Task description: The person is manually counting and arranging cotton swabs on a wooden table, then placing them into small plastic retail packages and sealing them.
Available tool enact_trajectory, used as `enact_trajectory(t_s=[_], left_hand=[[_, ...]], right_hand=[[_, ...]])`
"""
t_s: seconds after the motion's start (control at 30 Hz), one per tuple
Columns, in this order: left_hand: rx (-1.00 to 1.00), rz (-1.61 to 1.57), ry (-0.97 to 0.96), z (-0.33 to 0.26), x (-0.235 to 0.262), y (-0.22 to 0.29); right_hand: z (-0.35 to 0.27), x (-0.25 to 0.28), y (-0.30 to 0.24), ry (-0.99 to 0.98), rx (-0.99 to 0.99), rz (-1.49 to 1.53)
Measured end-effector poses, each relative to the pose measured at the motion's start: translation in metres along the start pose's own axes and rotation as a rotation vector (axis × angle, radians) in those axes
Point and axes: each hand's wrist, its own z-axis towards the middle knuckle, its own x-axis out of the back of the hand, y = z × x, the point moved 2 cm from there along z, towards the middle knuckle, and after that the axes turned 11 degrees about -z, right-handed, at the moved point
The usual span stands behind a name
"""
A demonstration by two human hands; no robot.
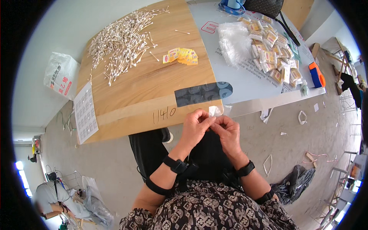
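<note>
Clear, crinkled plastic makes up the small packet [214, 111] held between both hands, a little see-through sachet whose whitish upper corner sticks up above the fingertips; what is inside it is too small to tell. The left hand [194, 128] has its fingers curled and its thumb and forefinger pressed together on the packet's left edge. The right hand [227, 132] meets it from the other side, its fingers bent inward and pinching the packet's right edge, so that the two hands touch at the fingertips. Both wrists wear black bands. The packet sits at the tips of the fingers, above the knuckles, just off the near edge of the wooden desk [145, 84] and over the person's dark lap, not resting on the desk itself. On the desk, well apart from the hands, lie a broad heap of white cotton swabs [119, 42] at the far left, a short fanned stack of yellow labels [181, 56] near the middle, a pile of clear empty bags [233, 42] on a pale sheet to the right, and just beside those a mound of filled packets with yellow labels [274, 53]. An orange and blue tool [316, 74] lies at the right end of the sheet.
</note>
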Motion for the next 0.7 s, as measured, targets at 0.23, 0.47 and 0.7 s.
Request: enact_trajectory(t_s=[0.23, 0.47, 0.7], left_hand=[[0.058, -0.176, 0.082, -0.005, -0.002, -0.002], [-0.022, 0.044, 0.109, -0.006, -0.008, 0.001], [0.022, -0.201, 0.124, -0.007, -0.006, -0.003]], right_hand=[[0.004, 0.004, 0.011, -0.02, -0.087, 0.176], [0.001, -0.004, -0.002, 0.023, -0.004, 0.078], [0.008, 0.0, 0.005, 0.031, 0.021, -0.019]])
